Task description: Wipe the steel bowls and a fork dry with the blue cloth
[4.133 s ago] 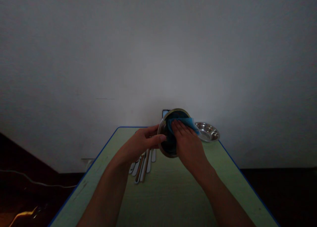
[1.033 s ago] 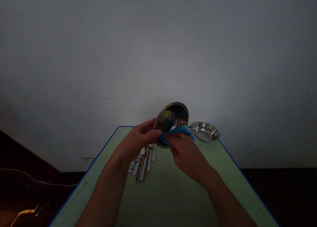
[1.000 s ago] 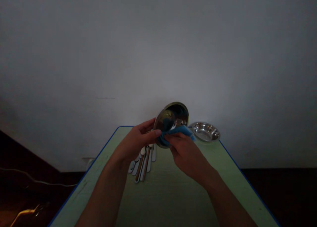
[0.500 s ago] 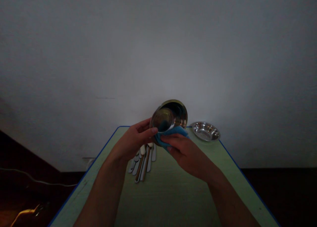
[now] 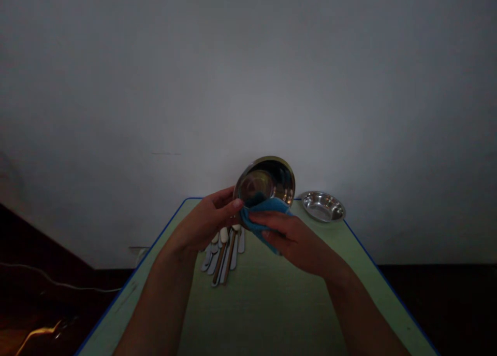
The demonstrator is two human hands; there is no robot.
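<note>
A shiny metal bowl (image 5: 258, 182) is held tilted above the far part of the table, its hollow facing me. My left hand (image 5: 212, 216) grips its left rim, thumb on the near side and the other fingers behind. In my right hand (image 5: 285, 234) is a blue cloth (image 5: 272, 205), pressed against the bowl's lower rim and folded over it. Part of the cloth hangs below my right fingers. Beneath the bowl and my left hand lies a bunch of cutlery (image 5: 223, 260), its far ends partly hidden.
A second metal bowl (image 5: 323, 207) stands at the table's far right corner. The pale green table (image 5: 256, 304) has a blue edge and meets a plain wall (image 5: 248, 76). A white cable (image 5: 58, 283) runs across the dark area on the left.
My right hand and the cloth have shifted slightly left along the bowl's rim, and more cloth hangs down. The bowl has turned slightly in my left hand.
</note>
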